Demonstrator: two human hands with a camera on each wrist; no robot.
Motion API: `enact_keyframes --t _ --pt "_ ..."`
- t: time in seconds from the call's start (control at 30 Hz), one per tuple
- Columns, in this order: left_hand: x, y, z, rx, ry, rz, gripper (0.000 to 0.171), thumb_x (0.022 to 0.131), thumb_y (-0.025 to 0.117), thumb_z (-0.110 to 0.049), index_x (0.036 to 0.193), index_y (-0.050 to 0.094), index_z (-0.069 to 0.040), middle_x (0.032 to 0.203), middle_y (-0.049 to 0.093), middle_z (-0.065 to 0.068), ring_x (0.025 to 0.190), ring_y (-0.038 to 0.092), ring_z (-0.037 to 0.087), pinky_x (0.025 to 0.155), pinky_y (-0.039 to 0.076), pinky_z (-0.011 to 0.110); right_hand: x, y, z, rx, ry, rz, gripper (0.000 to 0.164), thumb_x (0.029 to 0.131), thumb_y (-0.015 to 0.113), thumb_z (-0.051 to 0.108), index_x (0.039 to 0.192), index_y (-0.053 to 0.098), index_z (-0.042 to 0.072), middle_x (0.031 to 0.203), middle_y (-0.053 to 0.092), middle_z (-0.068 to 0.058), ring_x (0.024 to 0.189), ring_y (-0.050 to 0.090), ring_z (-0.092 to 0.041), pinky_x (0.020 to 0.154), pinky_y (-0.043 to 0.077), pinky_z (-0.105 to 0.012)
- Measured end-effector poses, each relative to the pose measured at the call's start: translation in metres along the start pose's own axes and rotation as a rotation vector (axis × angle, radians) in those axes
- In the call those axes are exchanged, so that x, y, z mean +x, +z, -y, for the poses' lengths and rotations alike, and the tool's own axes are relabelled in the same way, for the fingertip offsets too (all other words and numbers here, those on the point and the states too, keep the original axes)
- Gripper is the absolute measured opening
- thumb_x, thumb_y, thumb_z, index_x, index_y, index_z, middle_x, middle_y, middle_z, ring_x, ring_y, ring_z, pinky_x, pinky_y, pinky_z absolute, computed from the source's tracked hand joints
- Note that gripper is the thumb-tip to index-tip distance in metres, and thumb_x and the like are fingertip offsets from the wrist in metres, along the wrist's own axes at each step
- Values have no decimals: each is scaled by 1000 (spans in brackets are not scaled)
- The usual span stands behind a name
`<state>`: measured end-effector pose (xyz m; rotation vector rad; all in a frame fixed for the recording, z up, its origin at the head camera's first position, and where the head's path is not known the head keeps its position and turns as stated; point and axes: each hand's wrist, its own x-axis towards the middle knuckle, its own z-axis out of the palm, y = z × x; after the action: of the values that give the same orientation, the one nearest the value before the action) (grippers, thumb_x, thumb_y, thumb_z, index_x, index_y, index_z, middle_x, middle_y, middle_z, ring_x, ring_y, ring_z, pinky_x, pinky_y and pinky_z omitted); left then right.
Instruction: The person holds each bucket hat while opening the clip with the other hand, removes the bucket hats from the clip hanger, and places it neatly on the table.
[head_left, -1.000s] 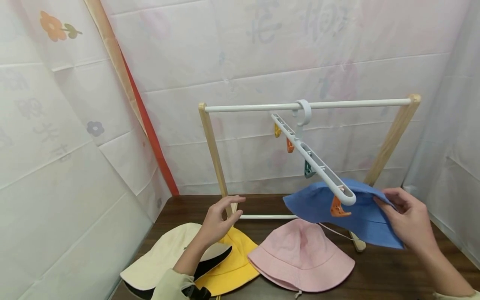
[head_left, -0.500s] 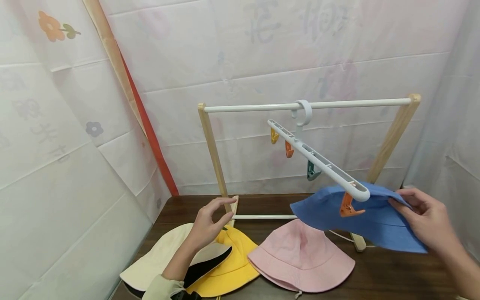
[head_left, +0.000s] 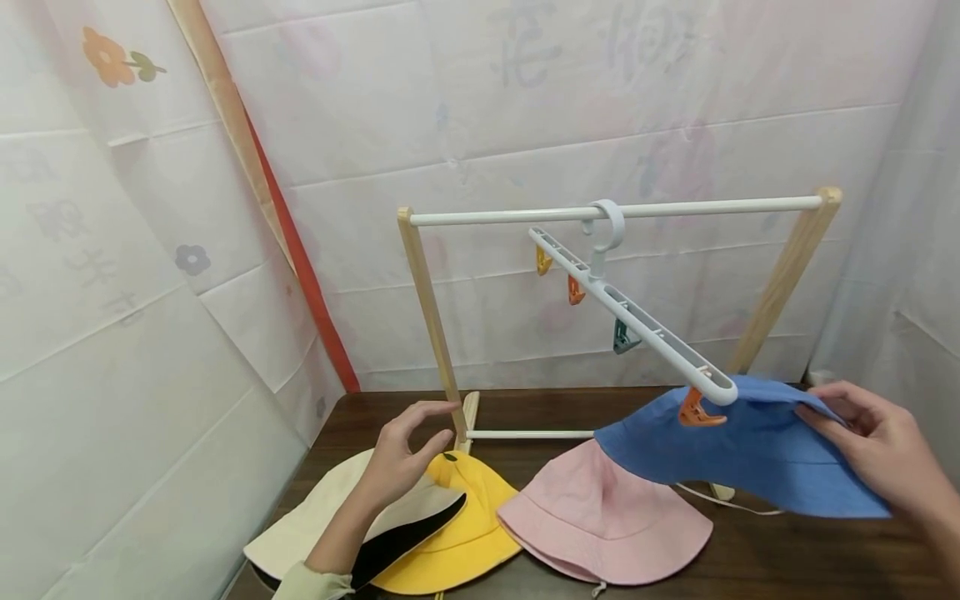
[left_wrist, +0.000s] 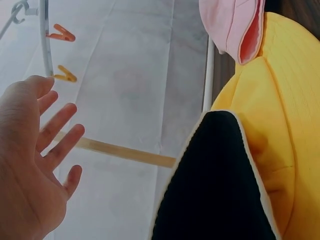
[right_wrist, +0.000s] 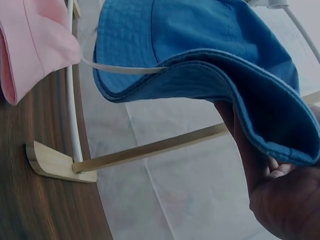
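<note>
My right hand (head_left: pixel 888 442) pinches the brim of a blue bucket hat (head_left: pixel 757 450), held in the air at the right. In the right wrist view the blue hat (right_wrist: pixel 200 35) has a folded brim and a pale cord. The near end of the white clip hanger (head_left: pixel 660 342) overlaps the hat in the head view, and its orange clip (head_left: pixel 699 408) lies in front; I cannot tell whether they touch. My left hand (head_left: pixel 401 454), holding nothing, hovers above the cream hat (head_left: pixel 330 508) with fingers relaxed and apart.
A yellow hat (head_left: pixel 465 533) lies partly under the cream one, with a pink hat (head_left: pixel 607 525) beside it on the dark table (head_left: pixel 810 558). The hanger hooks over the rack's top bar (head_left: pixel 697 207). Green (head_left: pixel 624 336), orange (head_left: pixel 575 290) and yellow (head_left: pixel 543 260) clips hang farther back.
My right hand has moved right and slightly down with the blue hat. The hanger's near end has swung right. My left hand has drifted left and a little down.
</note>
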<state>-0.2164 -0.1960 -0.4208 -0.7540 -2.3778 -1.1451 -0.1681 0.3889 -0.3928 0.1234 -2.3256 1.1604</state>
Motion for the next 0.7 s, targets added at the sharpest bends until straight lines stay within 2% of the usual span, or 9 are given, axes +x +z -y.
enact_keyframes --t 0.1,0.27,0.5,0.63,0.7 --pt "-1 -2 2 2 -13 -7 35 109 73 -13 144 75 -13 143 79 5 138 71 29 117 59 43 -2 -3 -2 -63 19 14 32 108 73 5 106 75 36 90 64 45 64 58 -4 58 43 -22" --pt "-4 -7 4 8 -30 -24 34 109 73 -13 144 75 -15 142 79 3 138 71 30 116 59 38 -5 -7 -8 -85 36 90 25 108 73 7 106 77 31 87 66 35 64 55 -8 57 39 -28" --pt "-7 -15 6 20 -25 -55 34 108 74 -11 142 76 -14 142 79 3 137 72 27 114 58 32 -10 -9 -17 -103 55 171 25 108 71 5 106 77 29 83 66 25 63 52 -10 56 36 -33" --pt "-9 -20 8 31 -1 -78 35 107 75 -8 141 76 -12 141 80 4 136 72 21 113 56 25 -9 -10 -20 -135 92 229 12 110 69 6 109 77 15 83 67 22 64 51 -11 57 37 -33" --pt "-10 -22 9 33 23 -89 35 106 75 -6 141 76 -11 140 80 5 135 72 18 112 55 21 -7 -11 -22 -150 109 270 9 110 68 5 111 76 7 85 70 24 67 56 -6 59 41 -29"
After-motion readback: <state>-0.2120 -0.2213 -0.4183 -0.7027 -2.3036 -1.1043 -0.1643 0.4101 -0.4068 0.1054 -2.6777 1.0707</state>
